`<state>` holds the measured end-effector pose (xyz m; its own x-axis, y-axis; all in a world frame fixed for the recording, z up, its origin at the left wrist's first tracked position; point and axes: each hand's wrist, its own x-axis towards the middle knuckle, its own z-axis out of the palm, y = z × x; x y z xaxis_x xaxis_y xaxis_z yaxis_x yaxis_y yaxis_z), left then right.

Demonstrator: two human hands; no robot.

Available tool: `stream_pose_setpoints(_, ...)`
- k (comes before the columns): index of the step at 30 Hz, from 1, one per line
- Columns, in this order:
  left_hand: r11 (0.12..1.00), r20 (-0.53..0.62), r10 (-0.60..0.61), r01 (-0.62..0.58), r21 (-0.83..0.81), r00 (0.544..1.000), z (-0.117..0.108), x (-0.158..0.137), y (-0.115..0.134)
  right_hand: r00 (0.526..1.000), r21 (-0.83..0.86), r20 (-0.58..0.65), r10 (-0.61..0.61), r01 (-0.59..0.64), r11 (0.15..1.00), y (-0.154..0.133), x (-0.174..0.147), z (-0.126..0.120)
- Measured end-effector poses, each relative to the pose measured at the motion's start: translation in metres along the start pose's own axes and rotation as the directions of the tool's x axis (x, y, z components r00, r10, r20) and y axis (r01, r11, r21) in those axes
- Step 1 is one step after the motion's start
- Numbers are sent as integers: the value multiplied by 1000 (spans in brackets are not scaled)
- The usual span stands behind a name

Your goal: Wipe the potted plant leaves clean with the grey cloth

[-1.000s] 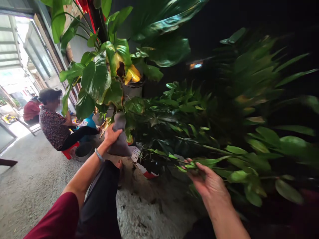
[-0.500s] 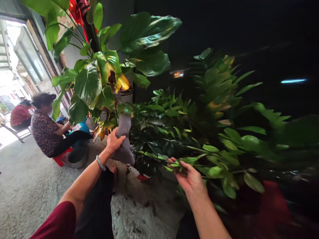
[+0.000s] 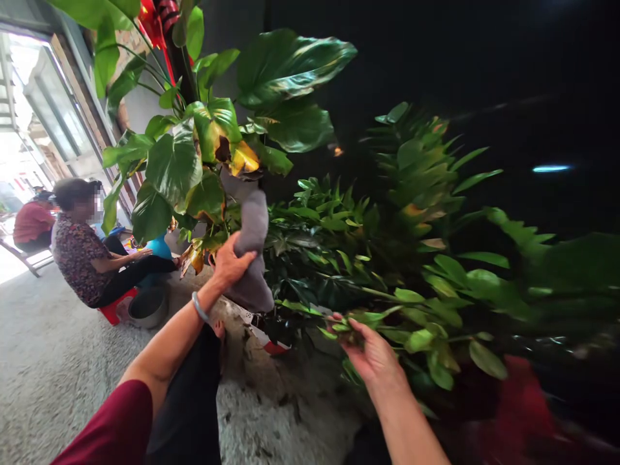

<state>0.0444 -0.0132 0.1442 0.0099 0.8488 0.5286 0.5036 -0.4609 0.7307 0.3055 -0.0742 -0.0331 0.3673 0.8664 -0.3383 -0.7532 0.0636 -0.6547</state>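
Observation:
My left hand [image 3: 231, 261], with a grey-blue bangle on the wrist, is closed round a grey cloth [image 3: 256, 223] that bunches above and below the fingers. Just behind it rises a tall plant with broad leaves [image 3: 172, 165], some yellow and brown. On the right, the curled fingers of my right hand [image 3: 371, 354] hold a leafy stem [image 3: 356, 321] with the palm turned upward. This stem belongs to a low bushy plant [image 3: 329, 226] with many small glossy leaves. Where the stem begins is hidden among the foliage.
Left of the tall plant a person [image 3: 80, 245] sits on a red stool [image 3: 116, 307], beside a dark bucket [image 3: 148, 307]. Another person [image 3: 33, 223] sits farther back. Rough concrete floor [image 3: 58, 368] lies below; more foliage [image 3: 416, 168] stands in the dark at right.
My left hand has moved up and to the right with the grey cloth. My right hand stays almost in place on the stem. The view has shifted slightly.

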Motion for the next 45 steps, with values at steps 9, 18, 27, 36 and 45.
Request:
stream_pose_setpoints(9,993,199,80,-61,-102,977,-28,-32,25,999,-55,6,36,-36,998,-1,-1,-9)
stream_pose_setpoints(18,992,197,123,-124,-8,973,40,-21,8,1000,-20,11,21,-21,1000,-1,-5,6)
stream_pose_setpoints(27,948,171,319,-314,-59,932,5,-26,54,999,-34,29,31,-30,999,-11,-15,-5)
stream_pose_setpoints(36,954,510,239,-297,33,826,86,-38,14,1000,-3,-7,-4,4,1000,-4,-11,-4)
stream_pose_setpoints(45,943,364,332,-319,-99,870,58,-30,63,1000,-32,-21,-8,7,999,-14,-19,-11)
